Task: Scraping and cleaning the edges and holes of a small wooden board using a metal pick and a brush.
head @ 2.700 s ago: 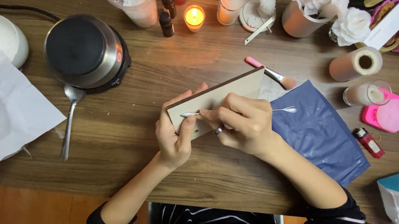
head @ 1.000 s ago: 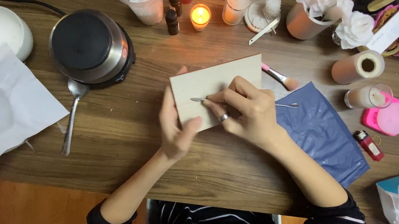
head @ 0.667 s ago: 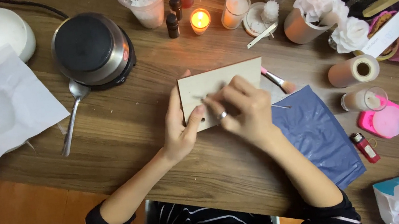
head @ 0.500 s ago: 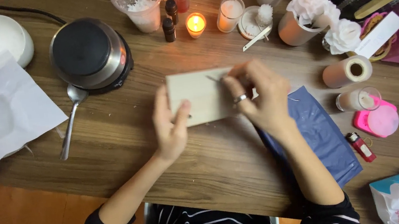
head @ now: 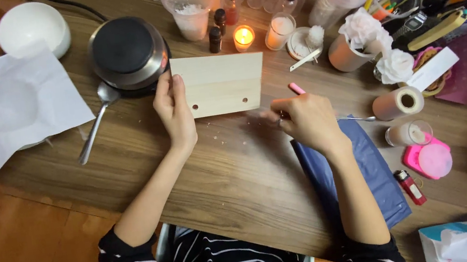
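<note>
A pale wooden board with two small holes near its lower edge lies flat on the wooden table, just in front of a lit candle. My left hand grips the board's left edge, thumb on top. My right hand rests on the table to the right of the board, off it, fingers closed around a thin metal tool that pokes out to the right. A pink-tipped stick lies just behind that hand.
A dark pot on a burner and a spoon sit left of the board. White paper and a white bowl lie far left. A blue pouch, paper roll, pink item, lighter and bottles crowd the right and back.
The board has slid away from me toward the candle. My right hand left the board and drew back to the right with the metal tool. My left hand stays on the board's left edge.
</note>
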